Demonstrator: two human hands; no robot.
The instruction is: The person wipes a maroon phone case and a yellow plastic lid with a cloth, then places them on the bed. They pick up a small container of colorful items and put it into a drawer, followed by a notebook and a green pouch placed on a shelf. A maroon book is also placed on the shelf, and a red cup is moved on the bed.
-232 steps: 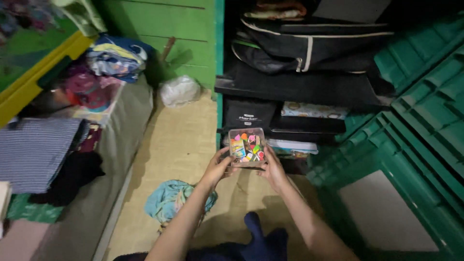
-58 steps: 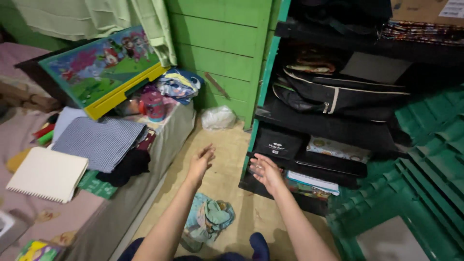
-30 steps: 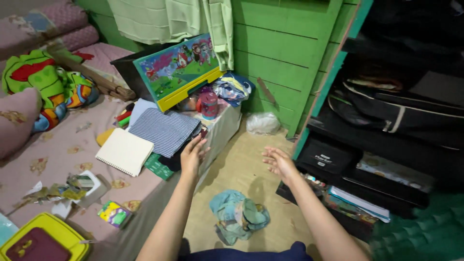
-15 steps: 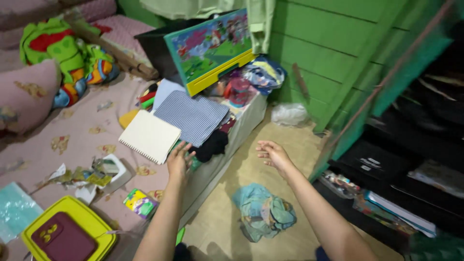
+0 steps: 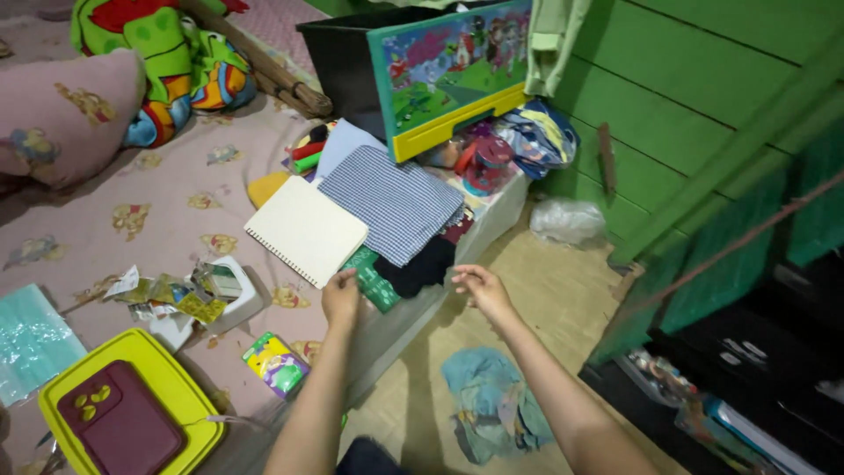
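Spiral notebook [image 5: 306, 230]: plain cream-white cover; folded cloth [image 5: 391, 202] beside it: fine blue-and-white check. Bedsheet [image 5: 167, 220]: dusty pink with small yellow-and-brown cartoon prints; tray [image 5: 176, 387]: yellow-green, carrying a maroon phone case [image 5: 119, 422]. Wall planks [image 5: 703, 79]: solid bright green; crumpled rag [image 5: 497, 413] on the floor: teal with yellow patches.

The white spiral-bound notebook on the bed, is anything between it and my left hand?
Nothing visible blocks it. The left hand hovers just off the near corner of the white spiral-bound notebook. A flat green patterned packet lies beside that hand to the right, under the folded clothes, not in the path.
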